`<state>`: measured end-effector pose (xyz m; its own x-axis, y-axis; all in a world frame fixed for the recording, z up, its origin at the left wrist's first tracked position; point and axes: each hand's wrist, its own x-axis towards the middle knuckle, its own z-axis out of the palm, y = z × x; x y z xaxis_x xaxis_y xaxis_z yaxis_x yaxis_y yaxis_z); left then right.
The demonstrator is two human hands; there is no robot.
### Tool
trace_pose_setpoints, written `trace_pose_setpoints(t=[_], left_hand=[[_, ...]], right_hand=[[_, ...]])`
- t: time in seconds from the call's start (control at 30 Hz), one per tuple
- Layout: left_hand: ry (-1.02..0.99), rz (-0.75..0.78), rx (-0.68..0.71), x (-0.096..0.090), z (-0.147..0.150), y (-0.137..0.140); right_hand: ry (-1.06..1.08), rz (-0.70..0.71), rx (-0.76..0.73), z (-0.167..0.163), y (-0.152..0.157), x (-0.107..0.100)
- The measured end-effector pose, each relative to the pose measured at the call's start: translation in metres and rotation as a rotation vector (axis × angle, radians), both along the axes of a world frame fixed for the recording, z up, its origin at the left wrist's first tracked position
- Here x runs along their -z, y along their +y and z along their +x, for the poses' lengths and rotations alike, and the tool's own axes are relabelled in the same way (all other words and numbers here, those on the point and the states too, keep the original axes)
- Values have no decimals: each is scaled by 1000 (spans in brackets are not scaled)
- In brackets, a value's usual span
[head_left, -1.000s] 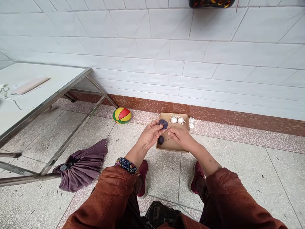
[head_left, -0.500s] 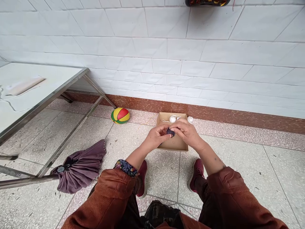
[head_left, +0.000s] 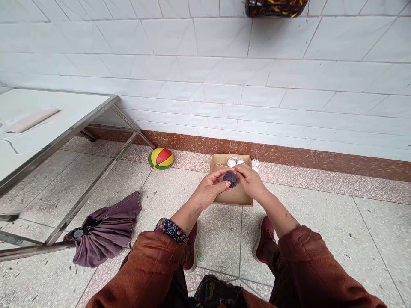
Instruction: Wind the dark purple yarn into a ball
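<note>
A small dark purple-grey ball of yarn (head_left: 230, 179) is between my two hands, above an open cardboard box (head_left: 233, 199) on the floor. My left hand (head_left: 209, 188) is closed around its left side, thumb in front and fingers behind. My right hand (head_left: 253, 183) has its fingers pinched at the ball's right edge; whether a loose strand is in them I cannot tell. Behind the hands, white balls of yarn (head_left: 231, 161) with loose thread lie at the back of the box. Another white ball (head_left: 255, 163) rests outside its right back corner.
A red, yellow and green ball (head_left: 161, 158) sits on the floor by the wall. At left stands a metal-framed table (head_left: 73, 102) with a rolled sheet (head_left: 34, 119) on it. A purple folded umbrella (head_left: 109, 231) leans out below. A black basket (head_left: 276, 7) shows high on the wall.
The right hand has gone from above the dark yarn ball to its right edge, and more of the ball now shows. The view has tilted slightly upward.
</note>
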<state>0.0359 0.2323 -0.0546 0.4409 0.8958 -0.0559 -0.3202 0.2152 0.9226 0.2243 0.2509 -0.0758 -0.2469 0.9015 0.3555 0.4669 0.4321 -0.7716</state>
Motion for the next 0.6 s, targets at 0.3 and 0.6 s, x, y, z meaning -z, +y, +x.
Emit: trace_pose_setpoints(t=[0.3,0.6], left_hand=[[116,47,-108,-5,-11,15],[490,331,-151,1,-7,17]], right_hand=[[-36,-204,-190,3,-13,-1],[72,-45,-291,11,-26,-32]])
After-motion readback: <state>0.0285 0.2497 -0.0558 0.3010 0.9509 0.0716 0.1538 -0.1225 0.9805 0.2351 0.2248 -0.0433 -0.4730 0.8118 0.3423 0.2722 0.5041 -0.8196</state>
